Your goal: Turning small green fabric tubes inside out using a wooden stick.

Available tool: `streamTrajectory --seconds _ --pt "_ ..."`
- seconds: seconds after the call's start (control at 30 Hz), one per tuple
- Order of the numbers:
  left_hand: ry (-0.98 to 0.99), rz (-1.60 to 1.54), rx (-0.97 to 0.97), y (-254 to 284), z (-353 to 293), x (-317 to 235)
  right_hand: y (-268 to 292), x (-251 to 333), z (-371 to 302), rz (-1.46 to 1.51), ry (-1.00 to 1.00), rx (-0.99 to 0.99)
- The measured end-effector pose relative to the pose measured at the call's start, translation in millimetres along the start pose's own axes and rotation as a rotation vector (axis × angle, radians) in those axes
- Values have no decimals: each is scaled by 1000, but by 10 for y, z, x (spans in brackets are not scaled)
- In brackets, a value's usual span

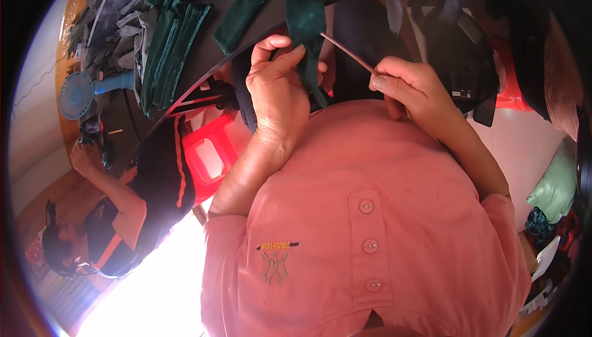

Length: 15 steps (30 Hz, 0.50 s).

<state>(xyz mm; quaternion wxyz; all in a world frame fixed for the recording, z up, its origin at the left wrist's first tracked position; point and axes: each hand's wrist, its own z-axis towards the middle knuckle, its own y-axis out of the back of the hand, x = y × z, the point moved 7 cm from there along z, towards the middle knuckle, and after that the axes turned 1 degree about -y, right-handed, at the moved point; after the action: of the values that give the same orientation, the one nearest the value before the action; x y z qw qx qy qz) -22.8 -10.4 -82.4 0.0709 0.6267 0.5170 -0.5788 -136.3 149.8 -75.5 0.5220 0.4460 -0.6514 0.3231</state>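
Note:
A dark green velvet strip (305, 10) hangs over the near edge of the dark table, its narrow lower end reaching toward my shirt. My left hand (277, 96) pinches this strip partway down, with thumb and fingers closed on it. In my right hand (410, 87) is a thin brown stick (345, 50), gripped near its lower end between thumb and fingers. The stick slants up to the left, and its tip is at or close to the strip's right edge; contact is hard to judge.
Another green strip (253, 13) lies on the table, left of the held one. Folded green velvet pieces (176, 53) and heaped grey fabric pieces (123, 22) lie farther left, near a blue fan (76, 95). A co-worker's hand (86, 155) handles dark fabric beside a red stool (209, 155).

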Motion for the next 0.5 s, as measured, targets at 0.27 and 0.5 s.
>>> streamTrajectory --seconds 0.27,0.5 --pt "-1 39 24 -136 4 0 -43 -18 79 61 -18 47" --pt "54 1 93 -158 18 -12 58 -122 -44 136 -55 19"
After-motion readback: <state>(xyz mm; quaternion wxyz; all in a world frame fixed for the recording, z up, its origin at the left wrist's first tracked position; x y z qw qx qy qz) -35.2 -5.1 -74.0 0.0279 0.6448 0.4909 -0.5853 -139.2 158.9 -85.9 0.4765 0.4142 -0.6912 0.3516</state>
